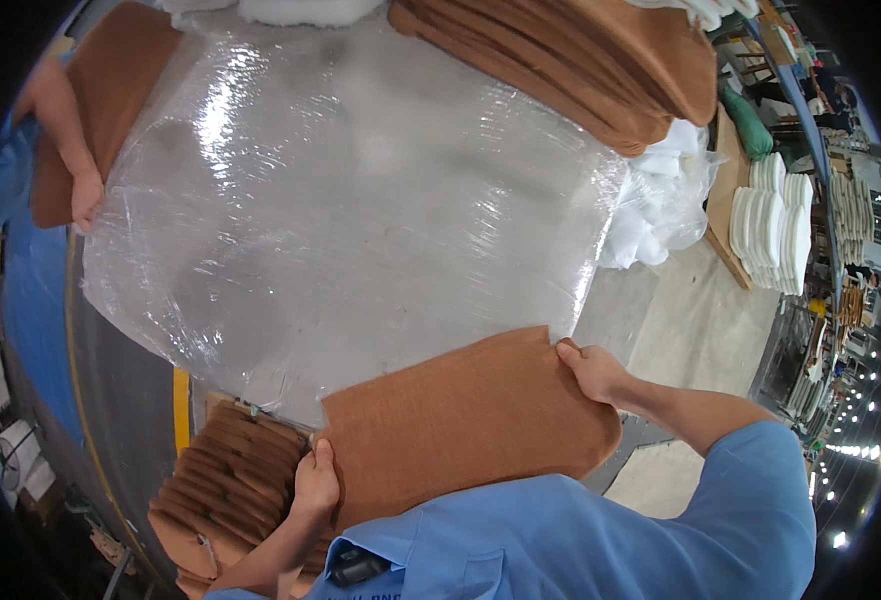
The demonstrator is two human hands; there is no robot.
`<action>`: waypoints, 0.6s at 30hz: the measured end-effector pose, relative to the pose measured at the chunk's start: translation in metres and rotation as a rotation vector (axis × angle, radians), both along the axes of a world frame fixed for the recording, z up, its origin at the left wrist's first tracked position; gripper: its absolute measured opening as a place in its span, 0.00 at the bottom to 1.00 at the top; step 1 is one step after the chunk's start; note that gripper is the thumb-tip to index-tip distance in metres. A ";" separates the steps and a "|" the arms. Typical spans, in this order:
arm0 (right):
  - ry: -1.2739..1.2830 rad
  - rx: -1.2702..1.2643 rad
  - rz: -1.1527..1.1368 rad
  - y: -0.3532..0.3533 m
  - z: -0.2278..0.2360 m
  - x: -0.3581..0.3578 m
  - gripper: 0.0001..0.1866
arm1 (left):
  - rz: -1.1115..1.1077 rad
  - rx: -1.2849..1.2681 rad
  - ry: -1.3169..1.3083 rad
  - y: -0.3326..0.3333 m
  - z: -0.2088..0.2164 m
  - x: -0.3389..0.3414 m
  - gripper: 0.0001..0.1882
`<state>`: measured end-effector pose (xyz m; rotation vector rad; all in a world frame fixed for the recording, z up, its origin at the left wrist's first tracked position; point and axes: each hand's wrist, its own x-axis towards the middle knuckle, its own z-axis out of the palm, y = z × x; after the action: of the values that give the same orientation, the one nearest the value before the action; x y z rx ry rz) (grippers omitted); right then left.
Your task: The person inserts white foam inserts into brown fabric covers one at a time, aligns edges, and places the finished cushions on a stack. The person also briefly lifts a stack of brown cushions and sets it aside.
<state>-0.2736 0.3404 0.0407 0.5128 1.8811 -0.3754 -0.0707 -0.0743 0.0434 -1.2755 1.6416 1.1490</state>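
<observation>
Between my two hands is a brown fabric-covered cushion panel, flat, with a rounded right end and small notches at its far corners. My left hand is closed on its left end. My right hand grips the far right corner, thumb on top. The panel's far edge overlaps the near side of a table wrapped in clear plastic film. Its near edge lies close to my blue shirt. Just left of my left hand stands a stack of similar brown panels.
Brown panels are piled at the table's far right. Beside them is a bag of white stuffing. White pads stand stacked farther right. At the left, another person's hand is by a brown panel. A yellow line marks the floor.
</observation>
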 end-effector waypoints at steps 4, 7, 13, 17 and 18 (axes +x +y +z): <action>0.032 -0.025 0.005 0.004 -0.017 -0.003 0.37 | 0.109 0.077 0.133 0.002 -0.003 0.000 0.33; 0.047 -0.040 0.009 0.005 -0.024 -0.006 0.37 | 0.220 0.079 0.098 0.004 -0.007 -0.005 0.34; 0.205 -0.039 0.074 0.003 -0.032 0.005 0.39 | 0.129 -0.049 0.058 0.002 -0.033 0.004 0.40; 0.352 -0.065 0.233 0.017 -0.053 0.024 0.41 | -0.005 -0.076 0.085 0.001 -0.046 0.003 0.43; 0.324 -0.072 0.192 0.017 -0.049 0.025 0.43 | 0.118 -0.007 0.110 0.003 -0.044 0.003 0.43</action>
<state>-0.2489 0.3572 -0.0083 0.2285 2.1989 -0.4152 -0.0680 -0.0710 -0.0004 -1.3498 1.6696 1.3057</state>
